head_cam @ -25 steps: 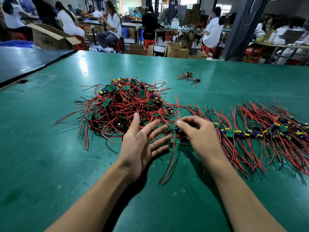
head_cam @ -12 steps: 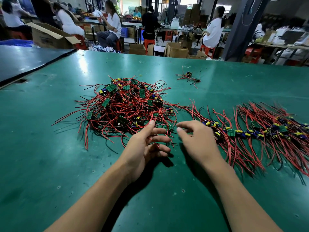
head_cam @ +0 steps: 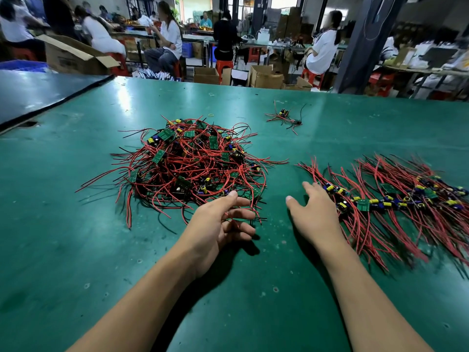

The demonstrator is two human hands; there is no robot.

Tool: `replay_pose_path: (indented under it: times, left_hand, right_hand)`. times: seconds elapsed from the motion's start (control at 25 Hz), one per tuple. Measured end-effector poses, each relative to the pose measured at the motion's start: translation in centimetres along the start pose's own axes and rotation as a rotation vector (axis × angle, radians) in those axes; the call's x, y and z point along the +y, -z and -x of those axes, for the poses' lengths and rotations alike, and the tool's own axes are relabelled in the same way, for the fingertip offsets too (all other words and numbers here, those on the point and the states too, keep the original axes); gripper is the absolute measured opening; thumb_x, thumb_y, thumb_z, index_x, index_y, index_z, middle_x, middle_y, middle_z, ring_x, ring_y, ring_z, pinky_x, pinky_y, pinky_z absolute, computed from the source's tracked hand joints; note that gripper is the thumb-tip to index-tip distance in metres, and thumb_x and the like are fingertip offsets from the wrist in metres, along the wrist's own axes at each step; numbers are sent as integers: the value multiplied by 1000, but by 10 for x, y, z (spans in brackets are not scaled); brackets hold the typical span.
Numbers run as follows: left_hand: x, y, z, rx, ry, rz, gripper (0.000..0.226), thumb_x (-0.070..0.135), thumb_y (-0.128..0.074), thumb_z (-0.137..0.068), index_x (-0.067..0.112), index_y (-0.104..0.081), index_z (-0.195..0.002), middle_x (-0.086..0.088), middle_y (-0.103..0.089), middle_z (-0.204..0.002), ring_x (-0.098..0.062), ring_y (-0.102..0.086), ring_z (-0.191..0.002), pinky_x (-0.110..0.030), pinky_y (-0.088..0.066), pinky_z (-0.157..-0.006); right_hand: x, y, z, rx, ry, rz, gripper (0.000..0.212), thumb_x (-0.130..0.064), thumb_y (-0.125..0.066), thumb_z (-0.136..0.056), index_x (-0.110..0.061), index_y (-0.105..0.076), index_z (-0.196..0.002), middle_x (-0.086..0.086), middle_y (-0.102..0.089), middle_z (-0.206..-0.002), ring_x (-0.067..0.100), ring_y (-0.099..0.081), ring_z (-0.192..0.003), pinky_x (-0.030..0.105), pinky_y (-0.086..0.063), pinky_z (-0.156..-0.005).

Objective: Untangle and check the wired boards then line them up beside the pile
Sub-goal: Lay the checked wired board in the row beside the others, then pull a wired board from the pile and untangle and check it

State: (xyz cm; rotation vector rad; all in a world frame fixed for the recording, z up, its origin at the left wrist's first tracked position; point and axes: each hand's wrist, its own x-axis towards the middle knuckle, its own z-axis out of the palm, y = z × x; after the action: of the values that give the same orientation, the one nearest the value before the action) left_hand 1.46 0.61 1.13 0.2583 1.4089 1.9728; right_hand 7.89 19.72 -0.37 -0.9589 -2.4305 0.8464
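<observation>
Cardboard box, brown w/ flaps open (head_cam: 73, 57), sits far left in the bkgd, past the edge of the green-matted work table (head_cam: 63, 237). Left of centre on the mat lies the tangled pile of small green circuit boards w/ red and black wires (head_cam: 187, 168), leads sticking out on every side. The left hand (head_cam: 218, 224) rests at the pile's near right edge, thumb up against the nearest boards, fingers loosely bent and a little spread; a few wire ends run btwn them, but no pinch or grasp shows (so it holds nothing, as far as can be seen).

Further back, right of the pile and apart from it, a small loose cluster of wired boards (head_cam: 284, 118) lies alone, w/ a thin yellow rubber band (head_cam: 211, 114) on the mat just behind the pile.

The right hand (head_cam: 312, 214) is palm down, fingers straight and splayed wide, gripping nothing; its fingertips touch the left end of the lined-up row of wired boards (head_cam: 385, 201). That row runs rightward beside the pile, w/ bare mat btwn the two, boards side by side in a band, red leads fanned toward and away from the person. Seated workers on red stools (head_cam: 223, 64) fill the bkgd.
</observation>
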Motion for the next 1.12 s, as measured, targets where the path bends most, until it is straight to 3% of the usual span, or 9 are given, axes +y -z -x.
replay_pose_path:
  times: [0.16,0.24,0.32,0.48,0.68,0.8,0.92,1.04,1.12]
  left_hand:
    - [0,-2,4,-17,-27,-88,26,21,-54,-98,-2,-63,-104,-11,-65,-75,-22,-59,-53,-26,-51,-48]
    - [-2,-4,7,-59,-24,-155,25,19,-55,-97,-4,-62,-103,-9,-65,-70,-20,-57,-48,-24,-48,-44]
    - [-3,-6,10,-121,-13,-205,21,18,-56,-97,-2,-62,-101,-11,-66,-71,-20,-57,-45,-23,-47,-42]
    - [-5,-7,11,-141,-35,-270,18,18,-54,-99,1,-60,-98,-17,-67,-71,-24,-56,-38,-23,-44,-37]
    - [-9,-5,10,56,-239,-466,18,20,-60,-95,12,-67,-80,-10,-60,-51,-21,-48,-30,-16,-33,-34]
    - [-8,2,6,324,-514,-617,15,23,-69,-89,16,-67,-75,3,-51,-50,-9,-42,-41,-22,-34,-42]
    - [-4,8,5,498,-688,-745,10,22,-76,-83,23,-66,-83,11,-57,-66,-4,-48,-58,-20,-40,-60]
    - [-5,7,6,428,-709,-829,27,27,-74,-84,23,-66,-109,10,-66,-96,-6,-60,-89,-24,-46,-82]
    - [-5,1,6,256,-610,-650,23,26,-68,-90,22,-67,-113,6,-73,-98,-10,-66,-95,-25,-48,-84]
  right_hand:
    - [-3,3,5,66,79,-91,47,-23,-64,-96,-6,-57,-140,12,-52,-148,20,-45,-138,18,-26,-108]
    - [-13,0,11,66,143,-204,32,-22,-67,-94,-10,-70,-124,5,-70,-125,10,-64,-110,11,-38,-95]
    - [-25,-7,19,-7,168,-251,26,-25,-67,-94,-15,-73,-117,0,-75,-107,-1,-66,-86,3,-41,-79]
    - [-32,-19,27,-159,203,-185,36,-28,-62,-97,-19,-65,-132,0,-72,-113,11,-64,-98,16,-41,-87]
    - [-33,-24,28,-77,166,-386,22,-11,-71,-88,-17,-76,-109,-4,-74,-85,8,-66,-75,14,-48,-74]
    - [-34,-11,22,13,101,-659,18,-6,-70,-88,-20,-74,-98,2,-72,-83,13,-65,-76,22,-50,-75]
    - [-39,8,23,-61,156,-909,21,2,-67,-89,-16,-74,-94,4,-69,-79,2,-58,-63,11,-44,-62]
    - [-45,20,26,-229,137,-1119,19,-2,-69,-81,-17,-77,-91,9,-62,-75,-1,-53,-53,12,-35,-51]
    - [-46,24,26,-343,95,-1207,20,-15,-70,-71,-22,-80,-87,10,-59,-75,1,-55,-56,16,-36,-55]
